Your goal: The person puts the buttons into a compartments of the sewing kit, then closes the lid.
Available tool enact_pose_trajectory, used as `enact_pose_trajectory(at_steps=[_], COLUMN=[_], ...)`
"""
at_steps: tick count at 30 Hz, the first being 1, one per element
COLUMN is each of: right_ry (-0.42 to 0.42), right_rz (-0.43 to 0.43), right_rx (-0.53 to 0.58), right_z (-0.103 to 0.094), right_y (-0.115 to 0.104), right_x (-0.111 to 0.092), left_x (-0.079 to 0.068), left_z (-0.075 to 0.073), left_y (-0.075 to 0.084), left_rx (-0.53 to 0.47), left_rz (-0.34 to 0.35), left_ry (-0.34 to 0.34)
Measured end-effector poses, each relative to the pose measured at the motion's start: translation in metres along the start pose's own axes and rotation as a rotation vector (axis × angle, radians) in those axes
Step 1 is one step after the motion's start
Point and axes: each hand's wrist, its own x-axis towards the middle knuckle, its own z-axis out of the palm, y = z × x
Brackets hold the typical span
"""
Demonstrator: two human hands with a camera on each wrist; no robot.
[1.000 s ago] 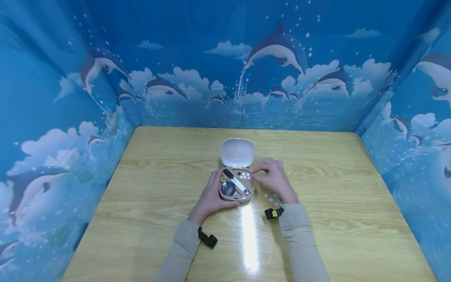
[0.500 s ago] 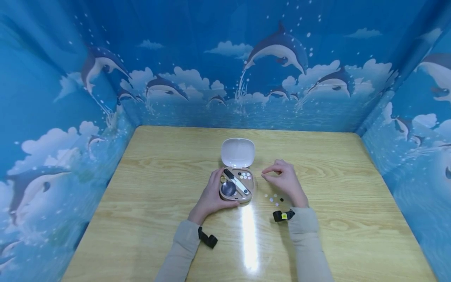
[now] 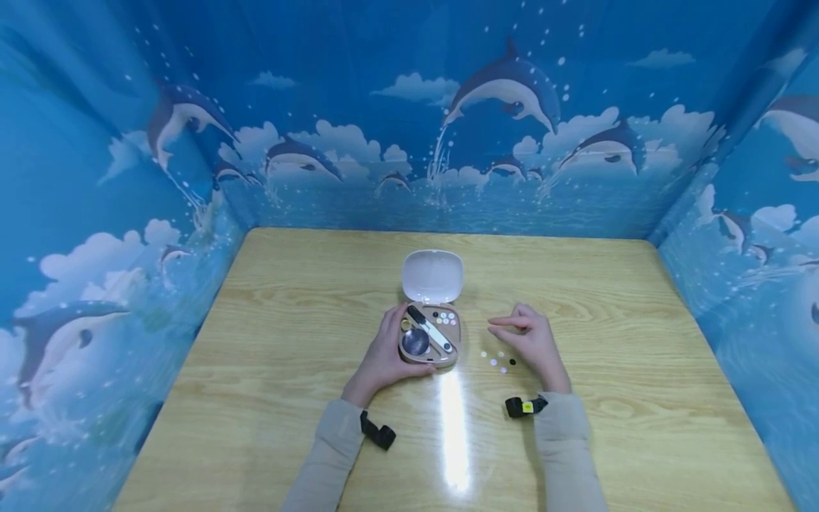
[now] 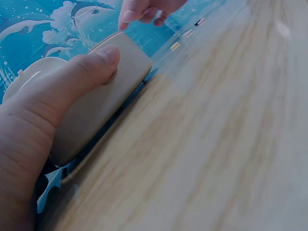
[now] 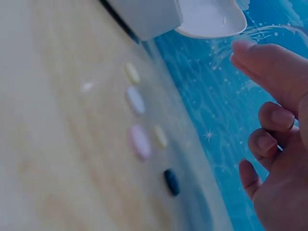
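Observation:
My left hand (image 3: pixel 384 359) grips the left side of a small beige sewing kit box (image 3: pixel 456 348), with its thumb along the front wall. The white lid (image 3: pixel 433 277) stands open at the back. Inside lie a black-and-white tool (image 3: pixel 430 328), a round dark disc (image 3: pixel 415 342), a small gold-coloured piece (image 3: pixel 406 325) and several small buttons (image 3: pixel 444 318). To the right of the box my right hand (image 3: pixel 534 345) hovers above the table, index finger and thumb extended, a gap between them and nothing visible there. Its other fingers curl loosely in the right wrist view.
Several loose buttons lie on the wooden table (image 3: pixel 307 306) between the box and my right hand, among them a pink button (image 5: pixel 140 142) and a black button (image 5: pixel 172 182). A blue dolphin-print curtain (image 3: pixel 358 142) encloses the back and sides.
My right hand has drawn back from the box's right edge, moving right and towards me, and its finger and thumb have parted. The left hand and the box have stayed put.

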Motion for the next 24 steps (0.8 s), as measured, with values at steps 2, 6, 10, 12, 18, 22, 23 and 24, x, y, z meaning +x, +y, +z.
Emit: enact_pose_trajectory(at_steps=[2, 6, 10, 12, 18, 22, 23, 24], right_ry=[-0.006, -0.026, -0.035, -0.039, -0.072, -0.084, -0.083, -0.083], right_rz=[0.008, 0.028, 0.03, 0.022, 0.016, -0.034, -0.049, -0.056], right_rx=[0.024, 0.024, 0.033, 0.044, 0.017, -0.054, -0.076, -0.094], right_z=[-0.001, 0.0, 0.004, 0.006, 0.011, 0.012, 0.013, 0.013], right_y=[-0.002, 0.005, 0.02, 0.024, 0.031, 0.033, 0.034, 0.034], right_x=[-0.005, -0.012, -0.015, -0.016, -0.019, -0.02, -0.021, -0.021], left_x=[0.0, 0.0, 0.0, 0.0, 0.0, 0.0, 0.0, 0.0], left_z=[0.0, 0.0, 0.0, 0.0, -0.001, -0.001, -0.001, -0.001], left_y=[0.0, 0.001, 0.002, 0.002, 0.002, 0.002, 0.001, 0.001], left_rx=[0.0, -0.001, -0.008, -0.006, -0.002, -0.009, -0.009, -0.009], left_rz=[-0.004, -0.016, -0.017, -0.017, -0.033, -0.024, -0.021, -0.022], left_ry=[-0.002, -0.004, -0.006, -0.006, -0.011, -0.007, -0.009, -0.009])
